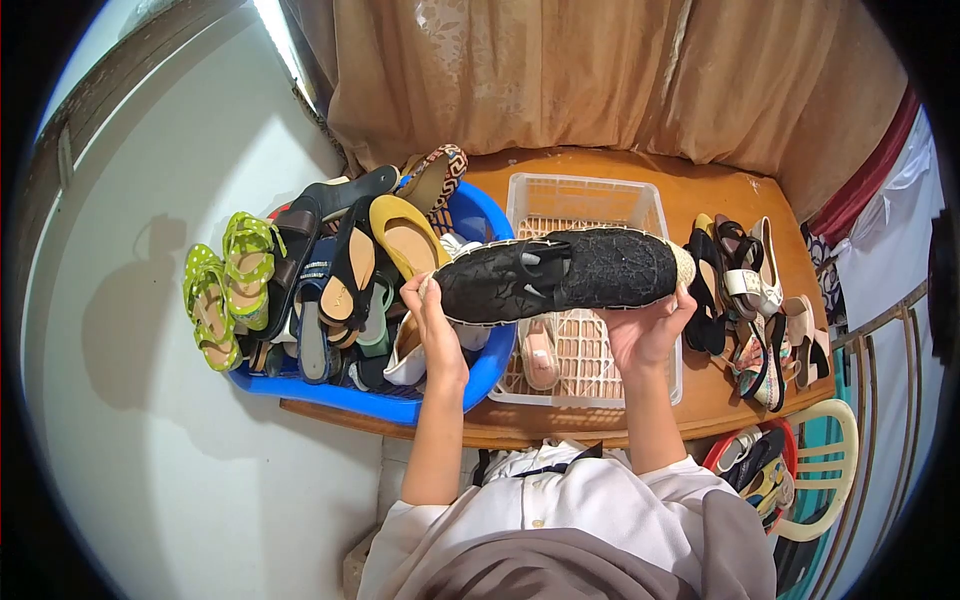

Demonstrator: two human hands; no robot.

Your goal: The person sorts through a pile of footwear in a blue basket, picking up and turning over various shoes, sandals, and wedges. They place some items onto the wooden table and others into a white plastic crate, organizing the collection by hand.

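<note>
Both of my hands hold a black lace espadrille (610,270) sideways in front of me, its pale woven sole edge showing along the rim. My left hand (437,335) grips the left end, with the thumb on the near edge. At the other end, my right hand (648,330) supports the shoe from below, fingers partly hidden behind it. Under the espadrille stands a clear plastic basket (668,375) with a pink shoe (540,358) inside. Left of it, a blue basin (485,375) is heaped with shoes, among them a yellow flat (408,240) near my left hand.
Green dotted sandals (212,310) hang over the basin's left side. On the wooden table (730,185), several shoes, including a white sandal (742,283), lie at the right. A red basin (715,455) of shoes sits on a cream chair (845,450). A brown curtain (520,80) hangs behind.
</note>
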